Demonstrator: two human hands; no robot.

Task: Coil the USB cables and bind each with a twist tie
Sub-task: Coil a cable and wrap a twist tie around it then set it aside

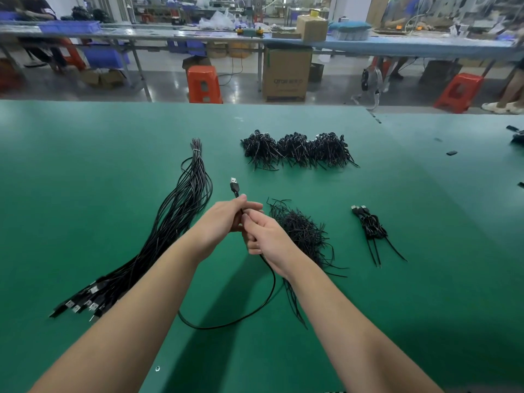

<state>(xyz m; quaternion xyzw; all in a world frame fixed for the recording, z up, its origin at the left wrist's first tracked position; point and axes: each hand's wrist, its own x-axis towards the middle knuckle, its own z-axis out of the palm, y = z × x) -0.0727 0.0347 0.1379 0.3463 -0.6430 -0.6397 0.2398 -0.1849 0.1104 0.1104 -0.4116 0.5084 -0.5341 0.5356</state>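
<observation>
My left hand (pixel 224 219) grips a black USB cable (pixel 241 316) just below its plug, which sticks up above my fingers. My right hand (pixel 265 236) pinches the same cable right beside it; the rest of the cable hangs down and loops over the green table (pixel 85 194) between my forearms. A loose heap of black twist ties (pixel 303 234) lies just right of my right hand. A tied bundle of uncoiled USB cables (pixel 170 231) stretches along the left. Coiled, bound cables (pixel 371 228) lie to the right.
Three piles of bound black cables (pixel 297 150) sit in a row at the back of the table. Small black bits (pixel 451 153) lie at the far right. Beyond the table edge stand orange stools (pixel 204 83), a cardboard box (pixel 286 73) and other workbenches with people.
</observation>
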